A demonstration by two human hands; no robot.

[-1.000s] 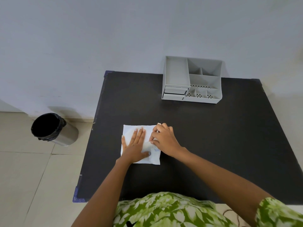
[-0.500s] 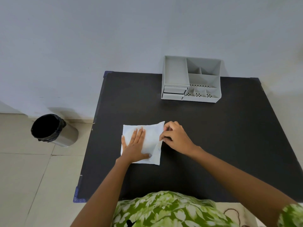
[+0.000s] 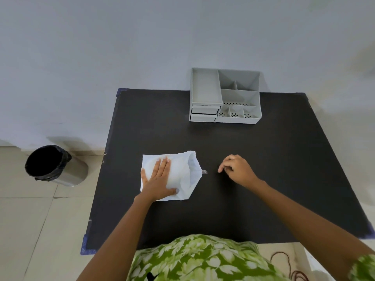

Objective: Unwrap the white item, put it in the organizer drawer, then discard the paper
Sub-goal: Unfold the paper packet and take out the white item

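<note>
Your right hand just let go and slid off to the side, grip loose and empty. The paper flap is open now, left hand flat on it, white item presumably inside.

Bare table to organizer — no obstacles between.

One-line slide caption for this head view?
Left hand flat on the white paper wrap on the black table; right hand beside it; grey organizer at back.
</note>
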